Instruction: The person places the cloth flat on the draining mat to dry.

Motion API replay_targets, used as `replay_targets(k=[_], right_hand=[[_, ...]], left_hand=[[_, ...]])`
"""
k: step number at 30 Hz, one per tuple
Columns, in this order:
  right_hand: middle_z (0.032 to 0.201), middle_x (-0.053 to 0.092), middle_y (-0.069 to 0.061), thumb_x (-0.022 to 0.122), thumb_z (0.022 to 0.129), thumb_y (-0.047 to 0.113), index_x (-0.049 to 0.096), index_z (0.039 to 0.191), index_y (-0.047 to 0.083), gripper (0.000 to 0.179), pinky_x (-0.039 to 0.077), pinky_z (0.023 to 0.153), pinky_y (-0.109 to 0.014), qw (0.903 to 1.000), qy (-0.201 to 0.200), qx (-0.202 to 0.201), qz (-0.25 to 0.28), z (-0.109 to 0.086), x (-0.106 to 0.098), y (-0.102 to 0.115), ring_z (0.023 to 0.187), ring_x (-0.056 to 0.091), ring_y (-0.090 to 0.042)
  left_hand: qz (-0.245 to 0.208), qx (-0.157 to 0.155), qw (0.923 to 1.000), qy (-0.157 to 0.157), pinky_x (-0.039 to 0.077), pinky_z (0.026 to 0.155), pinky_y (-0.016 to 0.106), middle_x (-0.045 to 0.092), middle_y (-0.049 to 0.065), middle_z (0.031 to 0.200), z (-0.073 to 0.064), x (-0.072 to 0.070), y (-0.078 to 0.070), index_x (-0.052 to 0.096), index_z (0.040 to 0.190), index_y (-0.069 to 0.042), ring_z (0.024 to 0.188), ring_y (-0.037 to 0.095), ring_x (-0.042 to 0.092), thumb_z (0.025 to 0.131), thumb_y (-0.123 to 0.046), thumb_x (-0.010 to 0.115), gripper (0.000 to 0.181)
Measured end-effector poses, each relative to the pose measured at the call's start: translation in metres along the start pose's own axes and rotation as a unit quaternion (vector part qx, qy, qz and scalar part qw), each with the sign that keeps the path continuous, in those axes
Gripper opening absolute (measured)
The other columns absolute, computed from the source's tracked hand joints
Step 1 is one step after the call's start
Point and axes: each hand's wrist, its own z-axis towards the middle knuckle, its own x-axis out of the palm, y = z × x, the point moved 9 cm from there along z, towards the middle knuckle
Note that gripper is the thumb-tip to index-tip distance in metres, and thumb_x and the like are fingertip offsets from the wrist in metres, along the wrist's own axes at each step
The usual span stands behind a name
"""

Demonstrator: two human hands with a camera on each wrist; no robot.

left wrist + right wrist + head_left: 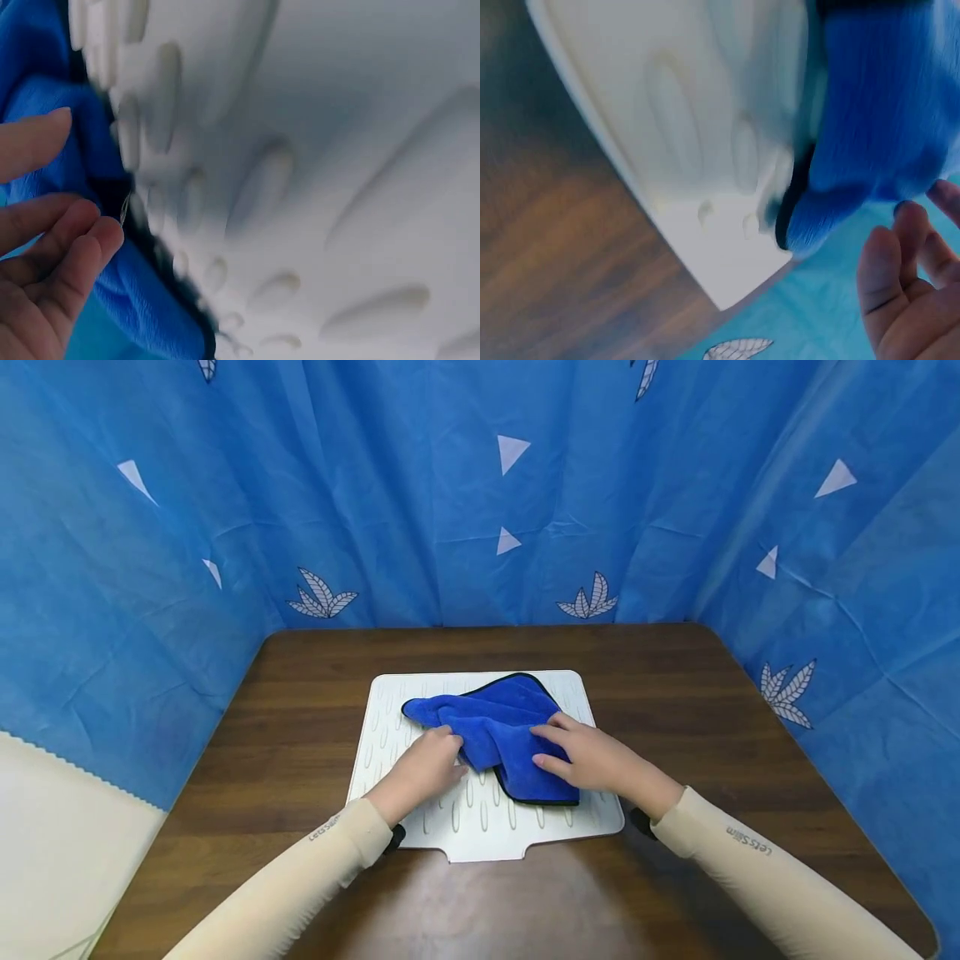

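Observation:
A blue plush cleaning cloth (pixel 517 739) with black edging lies rumpled and partly folded on a white ridged mat (pixel 465 818). My left hand (pixel 426 768) is at the cloth's left side, its fingers curled at a bunched part. In the left wrist view the fingertips (pixel 90 225) meet the dark edging, and the thumb lies over the blue pile. My right hand (pixel 581 750) rests on the cloth's right part with fingers loosely spread. From the right wrist, its fingertips (pixel 911 217) appear beside the cloth's underside; the exact contact is hard to make out.
The mat lies on a dark wooden table (pixel 300 727) and has a short tab (pixel 486 853) at its near edge. A blue curtain (pixel 420 502) with white triangles and leaf prints surrounds the table's back and sides. A pale surface (pixel 60 843) shows at the left.

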Motion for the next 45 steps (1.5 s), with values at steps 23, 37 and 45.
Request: replay_targets(k=[23, 37, 45], right_hand=[[0.151, 0.045, -0.019, 0.063, 0.097, 0.037, 0.038, 0.152, 0.005, 0.068, 0.043, 0.109, -0.051, 0.9967, 0.077, 0.006, -0.026, 0.001, 0.034, 0.008, 0.135, 0.051, -0.038], [0.151, 0.045, -0.021, 0.060, 0.097, 0.042, 0.036, 0.153, 0.005, 0.071, 0.046, 0.106, -0.050, 0.9960, 0.071, -0.021, -0.051, -0.003, 0.041, 0.015, 0.130, 0.055, -0.040], [0.141, 0.053, -0.025, 0.059, 0.099, 0.028, 0.048, 0.145, 0.003, 0.053, 0.055, 0.094, -0.048, 0.9945, 0.028, -0.045, -0.091, -0.003, 0.041, 0.021, 0.110, 0.067, -0.041]], left_hand=[[0.070, 0.030, 0.9969, 0.020, 0.056, 0.086, 0.045, 0.067, 0.020, 0.097, 0.032, 0.016, -0.028, 0.072, 0.095, 0.001, 0.096, 0.036, 0.067, 0.087, -0.008, 0.073, 0.012], [0.080, 0.006, 0.9966, 0.021, 0.057, 0.086, 0.044, 0.068, 0.021, 0.110, 0.031, 0.024, -0.031, 0.069, 0.112, 0.005, 0.104, 0.035, 0.065, 0.090, -0.025, 0.073, 0.037], [0.083, 0.017, 0.9964, -0.003, 0.058, 0.079, 0.043, 0.068, 0.019, 0.101, 0.034, 0.028, -0.031, 0.063, 0.120, 0.007, 0.096, 0.035, 0.067, 0.089, -0.009, 0.066, 0.036]])
